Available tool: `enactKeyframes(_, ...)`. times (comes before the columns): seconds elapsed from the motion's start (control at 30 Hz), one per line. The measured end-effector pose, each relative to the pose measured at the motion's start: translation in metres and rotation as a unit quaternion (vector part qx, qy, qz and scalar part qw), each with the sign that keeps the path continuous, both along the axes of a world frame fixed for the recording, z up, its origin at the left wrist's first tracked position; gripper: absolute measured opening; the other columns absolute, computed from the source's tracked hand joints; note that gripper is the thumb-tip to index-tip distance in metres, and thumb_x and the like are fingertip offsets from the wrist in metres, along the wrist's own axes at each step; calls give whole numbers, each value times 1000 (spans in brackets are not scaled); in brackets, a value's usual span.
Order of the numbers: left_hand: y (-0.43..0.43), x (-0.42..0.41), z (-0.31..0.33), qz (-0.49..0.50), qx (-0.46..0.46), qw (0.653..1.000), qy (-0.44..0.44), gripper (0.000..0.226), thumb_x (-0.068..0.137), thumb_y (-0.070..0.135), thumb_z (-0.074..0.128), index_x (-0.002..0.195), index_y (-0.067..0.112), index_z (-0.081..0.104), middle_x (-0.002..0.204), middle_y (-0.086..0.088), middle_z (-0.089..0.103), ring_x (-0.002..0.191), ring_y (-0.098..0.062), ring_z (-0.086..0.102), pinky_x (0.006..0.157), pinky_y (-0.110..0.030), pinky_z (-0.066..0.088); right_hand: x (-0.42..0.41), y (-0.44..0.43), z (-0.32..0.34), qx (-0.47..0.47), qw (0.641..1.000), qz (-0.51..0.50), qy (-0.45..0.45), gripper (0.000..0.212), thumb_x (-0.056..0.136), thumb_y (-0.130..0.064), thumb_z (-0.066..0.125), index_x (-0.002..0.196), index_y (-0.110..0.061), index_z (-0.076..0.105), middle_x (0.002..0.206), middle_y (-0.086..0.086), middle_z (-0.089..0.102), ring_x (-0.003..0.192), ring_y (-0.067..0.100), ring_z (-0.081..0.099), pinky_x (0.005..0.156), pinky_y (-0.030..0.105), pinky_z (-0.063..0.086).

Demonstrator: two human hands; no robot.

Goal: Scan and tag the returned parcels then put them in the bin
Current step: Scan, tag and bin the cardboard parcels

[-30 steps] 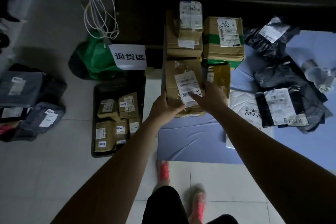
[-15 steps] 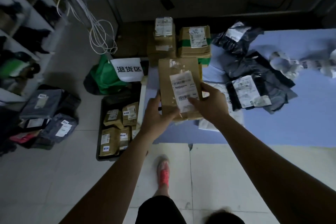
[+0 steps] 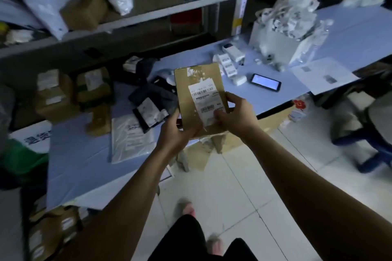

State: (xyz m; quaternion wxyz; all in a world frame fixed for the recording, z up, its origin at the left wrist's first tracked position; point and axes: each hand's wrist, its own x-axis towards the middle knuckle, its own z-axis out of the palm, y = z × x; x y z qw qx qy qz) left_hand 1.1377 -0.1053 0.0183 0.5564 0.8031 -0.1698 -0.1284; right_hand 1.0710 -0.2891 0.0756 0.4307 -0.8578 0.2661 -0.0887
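Observation:
I hold a brown cardboard parcel (image 3: 198, 89) with a white barcode label upright over the front edge of the blue table (image 3: 84, 159). My left hand (image 3: 176, 131) grips its lower left corner. My right hand (image 3: 235, 114) grips its lower right side, thumb on the label. A phone (image 3: 265, 82) with a lit screen lies on the table to the right of the parcel. The bin (image 3: 51, 233) with several brown parcels shows at the bottom left, below the table's corner.
More brown boxes (image 3: 55, 95) are stacked at the table's left end, with dark mailer bags (image 3: 152, 101) and a white mailer (image 3: 131, 137) beside them. Rolls of labels (image 3: 229, 63) and a white heap (image 3: 290, 25) lie at the back right. Shelves stand behind, a chair (image 3: 373, 125) at right.
Both hands have lifted the parcel off the stack and carried it to the right. The view has swung right and up, so the bin slid to the bottom left and the phone came into sight.

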Motion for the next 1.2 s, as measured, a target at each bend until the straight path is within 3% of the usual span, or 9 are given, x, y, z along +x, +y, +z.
enactKeyframes(0.17, -83, -5, -28, -27, -6, 999, 43, 57, 69, 70, 78, 118, 68, 50, 96, 35, 68, 84, 8, 66, 52, -12, 50, -24, -69, -30, 38, 997, -53, 48, 32, 82, -24, 66, 113, -32, 66, 101, -11, 75, 88, 13, 71, 73, 40, 63)
enactKeyframes(0.33, -147, 16, -76, -10, -14, 995, 99, 86, 68, 51, 88, 142, 36, 47, 117, 17, 71, 102, 0, 67, 84, -33, 60, -4, -126, -69, 60, 992, -70, 84, 52, 87, -19, 70, 137, -17, 55, 122, -6, 69, 100, 16, 68, 83, 45, 62)
enactKeyframes(0.43, -176, 39, -87, 15, 39, 989, 142, 115, 54, 69, 83, 152, 39, 30, 131, 23, 54, 103, 14, 56, 83, -22, 53, 27, -157, -90, 61, 990, -47, 121, 40, 86, -15, 69, 126, -17, 61, 119, -6, 71, 100, 17, 69, 83, 46, 61)
enactKeyframes(0.5, -189, 54, -93, 39, 91, 980, 173, 121, 51, 74, 77, 154, 41, 23, 140, 13, 52, 116, 0, 58, 94, -33, 53, 51, -173, -103, 40, 987, -17, 154, 34, 85, -18, 70, 118, -16, 62, 118, -1, 72, 105, 23, 69, 85, 45, 61)
enactKeyframes(0.57, -200, 67, -100, 54, 128, 973, 183, 110, 58, 72, 74, 152, 40, 27, 143, 5, 55, 127, -19, 55, 103, -45, 49, 73, -184, -113, 24, 984, 8, 177, 34, 87, -23, 71, 119, -17, 61, 120, 0, 72, 107, 25, 69, 85, 44, 61)
enactKeyframes(0.67, -217, 80, -110, 76, 138, 970, 184, 77, 73, 50, 78, 140, 33, 43, 132, 4, 60, 122, -22, 58, 90, -35, 50, 101, -198, -127, 36, 980, 23, 192, 54, 90, -27, 70, 140, -14, 53, 133, 3, 67, 118, 27, 65, 94, 46, 58)
enactKeyframes(0.8, -234, 92, -117, 118, 172, 956, 207, 81, 73, 39, 85, 141, 24, 43, 134, 1, 59, 122, -21, 58, 98, -42, 52, 129, -230, -138, 72, 971, 33, 224, 71, 91, -34, 72, 151, -9, 43, 144, 5, 59, 123, 25, 63, 102, 42, 53)
enactKeyframes(1.03, -258, 102, -119, 173, 157, 940, 248, 97, 63, 43, 91, 145, 38, 39, 141, 8, 57, 128, -20, 55, 105, -47, 48, 188, -349, -165, -188, 944, 83, 259, 84, 86, -43, 74, 153, -13, 34, 155, 15, 36, 142, 35, 32, 113, 48, 32)
enactKeyframes(1.2, -288, 98, -107, 214, 147, 930, 261, 101, 66, 36, 88, 146, 47, 28, 141, 5, 54, 125, -25, 55, 99, -52, 52, 210, -397, -192, -235, 912, 163, 293, 87, 83, -56, 72, 144, -8, 35, 142, 19, 40, 133, 38, 38, 103, 52, 42)
